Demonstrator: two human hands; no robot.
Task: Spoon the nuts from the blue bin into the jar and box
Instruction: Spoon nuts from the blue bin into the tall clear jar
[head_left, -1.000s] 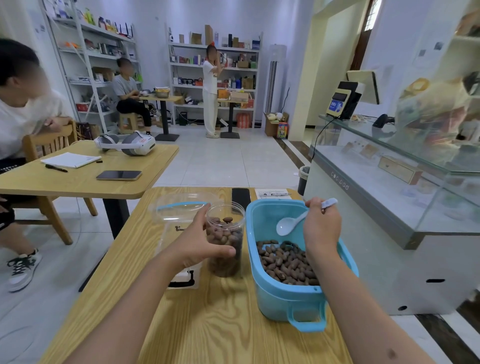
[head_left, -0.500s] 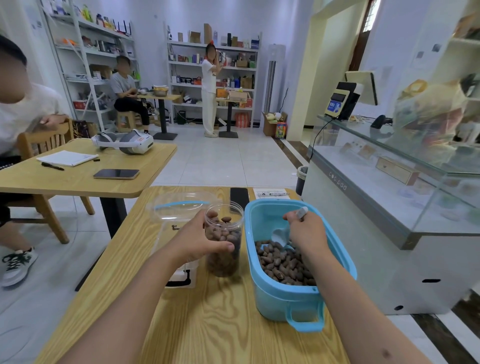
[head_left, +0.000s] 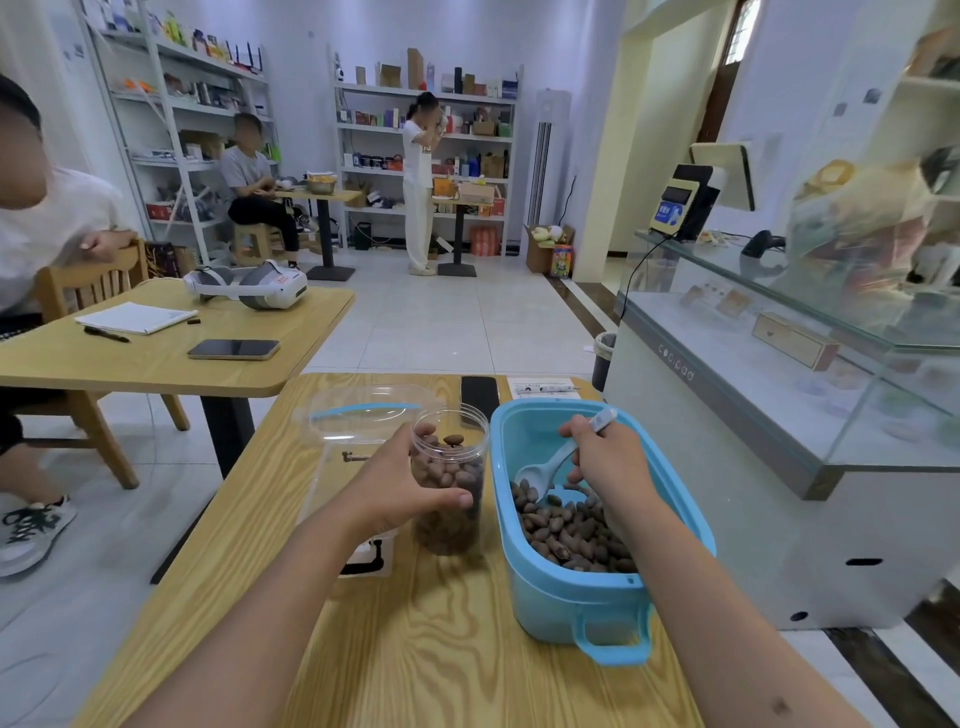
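Note:
A blue bin (head_left: 571, 597) holding brown nuts (head_left: 566, 530) stands on the wooden table (head_left: 441, 649). Just left of it is a clear jar (head_left: 451, 447), nearly full of nuts. My left hand (head_left: 395, 488) is wrapped around the jar's side. My right hand (head_left: 605, 462) grips a white spoon (head_left: 545, 467) inside the bin, with the bowl touching the nut pile. A clear box (head_left: 358, 415) with a blue-trimmed lid sits behind my left hand, mostly hidden.
A black phone (head_left: 479, 395) and a paper slip (head_left: 543, 387) lie at the table's far edge. A glass display counter (head_left: 779, 415) runs close along the right. Another table (head_left: 156, 353) with a headset, notebook and phone stands left, with a seated person beside it.
My right hand lowered the empty spoon from above the bin down into the nuts. My left hand stayed on the jar.

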